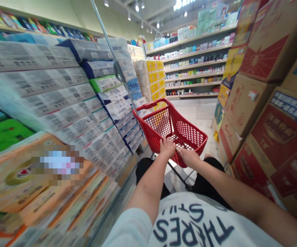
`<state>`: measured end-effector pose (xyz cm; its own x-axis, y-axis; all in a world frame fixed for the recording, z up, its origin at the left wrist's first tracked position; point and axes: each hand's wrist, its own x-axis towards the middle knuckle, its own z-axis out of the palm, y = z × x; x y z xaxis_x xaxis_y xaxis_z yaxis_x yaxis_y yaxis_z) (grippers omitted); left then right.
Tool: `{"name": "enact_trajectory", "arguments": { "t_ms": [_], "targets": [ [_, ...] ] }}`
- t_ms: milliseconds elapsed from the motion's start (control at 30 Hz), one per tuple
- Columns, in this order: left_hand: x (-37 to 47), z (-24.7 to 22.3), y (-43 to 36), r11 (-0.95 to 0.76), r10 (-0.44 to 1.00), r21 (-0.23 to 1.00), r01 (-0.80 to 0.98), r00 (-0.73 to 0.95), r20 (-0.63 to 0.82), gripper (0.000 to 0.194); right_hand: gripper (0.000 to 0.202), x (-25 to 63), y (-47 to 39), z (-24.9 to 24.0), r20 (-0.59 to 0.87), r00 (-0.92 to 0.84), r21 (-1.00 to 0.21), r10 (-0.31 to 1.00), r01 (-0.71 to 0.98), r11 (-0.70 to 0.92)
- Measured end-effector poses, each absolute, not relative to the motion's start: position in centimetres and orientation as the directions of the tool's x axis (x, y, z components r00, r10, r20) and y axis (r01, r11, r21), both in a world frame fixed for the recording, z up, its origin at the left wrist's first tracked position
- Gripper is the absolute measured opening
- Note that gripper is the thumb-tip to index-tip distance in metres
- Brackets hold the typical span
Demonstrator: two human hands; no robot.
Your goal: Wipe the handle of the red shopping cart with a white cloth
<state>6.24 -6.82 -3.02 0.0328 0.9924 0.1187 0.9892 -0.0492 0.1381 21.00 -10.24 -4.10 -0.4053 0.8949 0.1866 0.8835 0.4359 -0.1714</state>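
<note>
A red plastic shopping cart basket [192,134] with a grid of holes stands right in front of me. Its inside shows only the perforated walls and floor. My left hand [167,148] lies over the near rim, its fingers bent over the edge. Close beside it, my right hand [189,157] is closed at the same rim, thumb on top and the other fingers mostly hidden. The cart's red handle bar [148,105] is on the far left side. Below the basket, dark frame rods [178,173] run between my legs.
Stacked tissue packs [60,82] line the left, with orange packs [16,171] nearer. A thin metal pole [104,27] slants down toward the cart. Cardboard cartons [261,103] rise on the right. Tiled floor [186,115] leads to stocked shelves [194,63].
</note>
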Motion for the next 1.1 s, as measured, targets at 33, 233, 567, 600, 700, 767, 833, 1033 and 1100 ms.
{"name": "enact_trajectory", "arguments": {
  "t_ms": [33, 233, 567, 600, 700, 767, 833, 1033, 1100],
  "targets": [
    [6.2, -3.0, -6.8, -0.047, 0.993, 0.141, 0.989, 0.030, 0.117, 0.046, 0.042, 21.1, -10.3, -4.5, 0.224, -0.442, -0.156, 0.869, 0.863, 0.480],
    [5.9, -3.1, -6.8, -0.060, 0.989, 0.158, 0.986, 0.037, 0.143, 0.045, 0.047, 23.0, -10.5, -8.8, 0.601, -0.618, 0.057, 0.507, 0.666, 0.744],
    [5.8, -2.1, -6.7, -0.073, 0.993, 0.164, 0.984, 0.057, 0.105, 0.045, 0.030, 25.1, -7.6, -7.5, 0.596, -0.657, 0.079, 0.462, 0.620, 0.780],
    [5.9, -2.0, -6.7, -0.074, 0.994, 0.167, 0.983, 0.058, 0.096, 0.045, 0.030, 25.6, -7.3, -7.5, 0.585, -0.668, 0.077, 0.460, 0.610, 0.788],
    [7.0, -2.2, -7.0, -0.016, 0.993, 0.198, 0.980, -0.008, 0.121, 0.044, 0.033, 26.9, -6.7, -7.8, 0.569, -0.677, 0.069, 0.468, 0.606, 0.793],
    [8.4, -2.8, -7.4, 0.088, 0.974, 0.247, 0.965, -0.135, 0.182, 0.048, 0.031, 27.4, -6.6, -8.1, 0.565, -0.670, 0.067, 0.482, 0.619, 0.782],
    [9.9, -3.4, -7.8, 0.168, 0.943, 0.308, 0.936, -0.244, 0.227, 0.053, 0.028, 27.6, -6.8, -8.3, 0.550, -0.671, 0.070, 0.498, 0.631, 0.773],
    [10.2, -4.3, -8.6, 0.098, 0.960, 0.375, 0.922, -0.187, 0.209, 0.062, 0.026, 26.6, -8.6, -8.3, 0.554, -0.671, 0.136, 0.493, 0.657, 0.741],
    [8.8, -4.2, -8.5, 0.063, 0.965, 0.360, 0.931, -0.148, 0.215, 0.059, 0.028, 25.3, -9.3, -8.2, 0.567, -0.648, 0.138, 0.508, 0.683, 0.717]
  ]
}}
